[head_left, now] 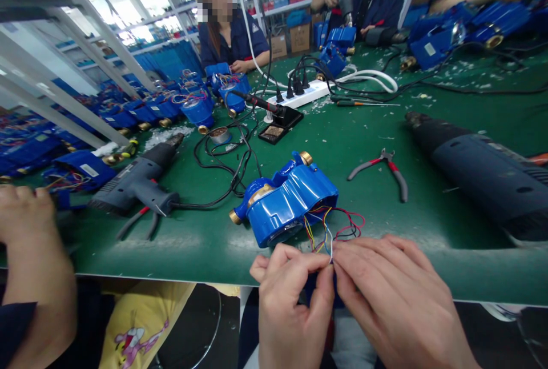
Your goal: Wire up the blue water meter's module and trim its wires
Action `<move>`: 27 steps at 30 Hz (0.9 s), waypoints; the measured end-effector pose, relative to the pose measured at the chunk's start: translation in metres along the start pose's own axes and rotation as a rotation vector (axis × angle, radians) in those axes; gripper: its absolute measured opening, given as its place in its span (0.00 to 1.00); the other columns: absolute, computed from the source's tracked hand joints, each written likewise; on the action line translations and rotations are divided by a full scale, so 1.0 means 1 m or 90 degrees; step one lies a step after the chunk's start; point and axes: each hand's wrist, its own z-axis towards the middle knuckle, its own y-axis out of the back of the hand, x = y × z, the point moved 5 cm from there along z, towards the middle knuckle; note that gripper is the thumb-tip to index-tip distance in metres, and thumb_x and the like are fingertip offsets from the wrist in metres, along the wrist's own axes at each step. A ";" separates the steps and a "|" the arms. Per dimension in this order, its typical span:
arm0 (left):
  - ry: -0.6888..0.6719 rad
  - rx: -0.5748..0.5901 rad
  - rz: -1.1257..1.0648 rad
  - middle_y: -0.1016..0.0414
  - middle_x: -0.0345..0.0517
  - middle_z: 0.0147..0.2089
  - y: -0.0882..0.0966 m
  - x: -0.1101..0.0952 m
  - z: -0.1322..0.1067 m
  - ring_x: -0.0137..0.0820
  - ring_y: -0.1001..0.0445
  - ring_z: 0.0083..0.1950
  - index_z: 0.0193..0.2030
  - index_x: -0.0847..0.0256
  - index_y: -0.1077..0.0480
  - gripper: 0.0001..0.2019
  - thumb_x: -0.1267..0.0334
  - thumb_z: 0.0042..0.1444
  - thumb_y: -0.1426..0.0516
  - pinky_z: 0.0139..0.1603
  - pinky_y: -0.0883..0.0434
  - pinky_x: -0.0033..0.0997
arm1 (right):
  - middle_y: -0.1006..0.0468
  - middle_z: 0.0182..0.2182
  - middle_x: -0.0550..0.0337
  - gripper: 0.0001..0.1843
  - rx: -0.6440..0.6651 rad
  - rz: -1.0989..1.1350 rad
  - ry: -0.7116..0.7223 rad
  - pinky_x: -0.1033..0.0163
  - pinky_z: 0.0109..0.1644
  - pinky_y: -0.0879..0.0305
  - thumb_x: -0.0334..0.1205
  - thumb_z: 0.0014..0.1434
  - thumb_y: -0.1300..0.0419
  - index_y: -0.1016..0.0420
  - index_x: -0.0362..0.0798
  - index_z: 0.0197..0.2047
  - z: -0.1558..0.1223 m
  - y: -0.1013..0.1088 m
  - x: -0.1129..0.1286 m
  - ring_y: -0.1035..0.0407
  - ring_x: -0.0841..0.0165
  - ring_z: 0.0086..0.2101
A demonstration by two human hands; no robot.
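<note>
A blue water meter (295, 197) with brass ends lies tilted on the green table, its open side toward me. Thin red, yellow, blue, black and white wires (353, 223) spill from that opening. Just in front of it, at the table's edge, my left hand (291, 306) pinches the end of a white wire (331, 240) between thumb and forefinger. My right hand (394, 295) meets it there, thumb and fingers pressed together on the same wires. The fingertips hide the wire ends, so how they are joined cannot be made out.
Right of the meter lie cutting pliers (402, 183) and a large heat gun (475, 169). Another heat gun (141, 177) rests at left over pliers (152, 226). Behind stand a soldering iron (263, 103), a power strip (317, 92) and cables. A neighbour's arm (38, 243) reaches in at left; co-workers sit opposite.
</note>
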 end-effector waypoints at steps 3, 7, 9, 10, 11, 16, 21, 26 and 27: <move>-0.033 0.012 0.029 0.24 0.31 0.30 0.001 -0.003 0.002 0.29 0.28 0.33 0.36 0.53 0.27 0.09 0.73 0.55 0.41 0.40 0.44 0.36 | 0.21 0.36 0.53 0.08 -0.002 0.018 0.022 0.57 0.44 0.40 0.27 0.64 0.47 0.26 0.38 0.39 0.000 0.000 0.001 0.31 0.63 0.37; -0.038 0.019 0.009 0.25 0.31 0.30 0.001 -0.003 0.003 0.28 0.28 0.32 0.35 0.54 0.27 0.08 0.74 0.55 0.41 0.41 0.43 0.35 | 0.24 0.32 0.55 0.09 -0.043 0.068 0.001 0.60 0.45 0.36 0.25 0.63 0.46 0.27 0.40 0.34 0.000 -0.004 0.000 0.32 0.66 0.36; -0.015 0.022 -0.012 0.26 0.31 0.30 -0.001 0.000 0.002 0.27 0.29 0.32 0.35 0.53 0.27 0.09 0.74 0.56 0.41 0.41 0.43 0.35 | 0.24 0.30 0.57 0.09 -0.075 0.104 -0.017 0.63 0.44 0.34 0.22 0.62 0.46 0.28 0.42 0.33 0.002 -0.005 -0.001 0.31 0.68 0.34; -0.002 0.026 -0.023 0.26 0.30 0.30 -0.002 0.002 0.002 0.27 0.29 0.32 0.35 0.52 0.27 0.09 0.73 0.56 0.41 0.42 0.43 0.35 | 0.25 0.29 0.57 0.10 -0.086 0.123 -0.028 0.64 0.43 0.33 0.22 0.61 0.46 0.28 0.42 0.33 0.004 -0.004 -0.002 0.31 0.69 0.33; 0.012 0.029 -0.032 0.26 0.31 0.30 -0.003 0.003 0.001 0.27 0.29 0.32 0.34 0.52 0.27 0.08 0.73 0.56 0.41 0.42 0.43 0.35 | 0.25 0.28 0.58 0.10 -0.096 0.139 -0.039 0.65 0.42 0.32 0.21 0.60 0.46 0.28 0.43 0.33 0.005 -0.003 -0.002 0.30 0.70 0.32; 0.059 0.050 -0.077 0.26 0.30 0.30 -0.007 0.009 0.002 0.27 0.29 0.32 0.34 0.51 0.26 0.07 0.70 0.57 0.41 0.42 0.42 0.34 | 0.25 0.27 0.61 0.10 -0.119 0.184 -0.080 0.69 0.41 0.32 0.21 0.59 0.47 0.29 0.44 0.32 0.010 0.002 -0.004 0.29 0.74 0.31; 0.096 0.050 -0.111 0.25 0.29 0.30 -0.007 0.010 0.003 0.27 0.28 0.33 0.33 0.49 0.25 0.07 0.68 0.57 0.40 0.41 0.41 0.33 | 0.24 0.28 0.62 0.10 -0.110 0.190 -0.101 0.72 0.44 0.33 0.22 0.59 0.46 0.29 0.44 0.32 0.005 -0.003 -0.008 0.29 0.75 0.32; 0.118 0.057 -0.137 0.25 0.30 0.29 -0.007 0.012 0.003 0.27 0.28 0.32 0.33 0.49 0.25 0.07 0.68 0.57 0.40 0.40 0.39 0.31 | 0.24 0.28 0.62 0.10 -0.114 0.185 -0.109 0.72 0.44 0.33 0.23 0.59 0.46 0.29 0.45 0.33 0.002 -0.005 -0.010 0.28 0.76 0.32; 0.121 0.059 -0.143 0.25 0.31 0.29 -0.007 0.012 0.003 0.27 0.28 0.33 0.33 0.50 0.25 0.06 0.68 0.57 0.40 0.40 0.39 0.31 | 0.24 0.28 0.62 0.10 -0.117 0.184 -0.111 0.73 0.44 0.33 0.23 0.59 0.46 0.28 0.45 0.34 0.002 -0.004 -0.010 0.28 0.76 0.32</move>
